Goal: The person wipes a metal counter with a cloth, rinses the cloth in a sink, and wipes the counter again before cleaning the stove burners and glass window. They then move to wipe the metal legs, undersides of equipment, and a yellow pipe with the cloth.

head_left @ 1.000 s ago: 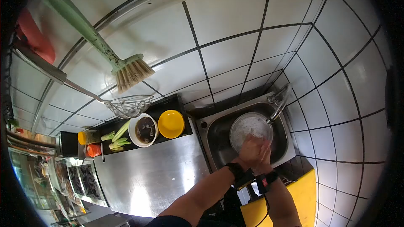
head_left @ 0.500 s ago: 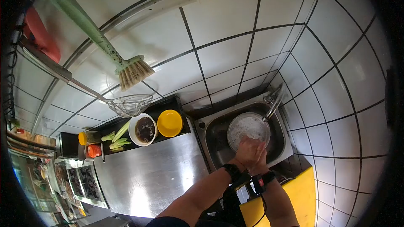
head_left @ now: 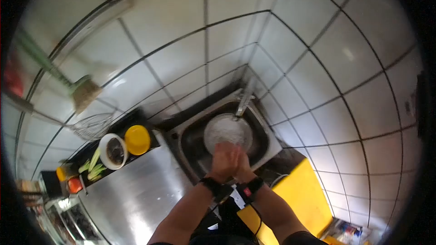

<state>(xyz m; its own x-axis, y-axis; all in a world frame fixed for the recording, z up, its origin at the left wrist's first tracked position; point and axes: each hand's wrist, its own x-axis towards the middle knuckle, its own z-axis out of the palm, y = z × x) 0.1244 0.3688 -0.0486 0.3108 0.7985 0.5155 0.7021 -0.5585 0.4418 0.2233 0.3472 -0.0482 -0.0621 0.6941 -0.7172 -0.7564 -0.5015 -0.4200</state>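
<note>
Holding left hand (head_left: 223,159) and right hand (head_left: 241,161) together, touching, over the near part of the round bowl of foamy water (head_left: 207,131). Cannot tell how far either grip is open, nor whether it has hold of anything. See the bowl inside the sink (head_left: 187,141), with the faucet (head_left: 244,103) reaching over its far rim. Left of the sink, find a steel counter (head_left: 136,195), with a yellow bowl (head_left: 137,139) beside a white bowl of dark liquid (head_left: 104,153) along its back.
</note>
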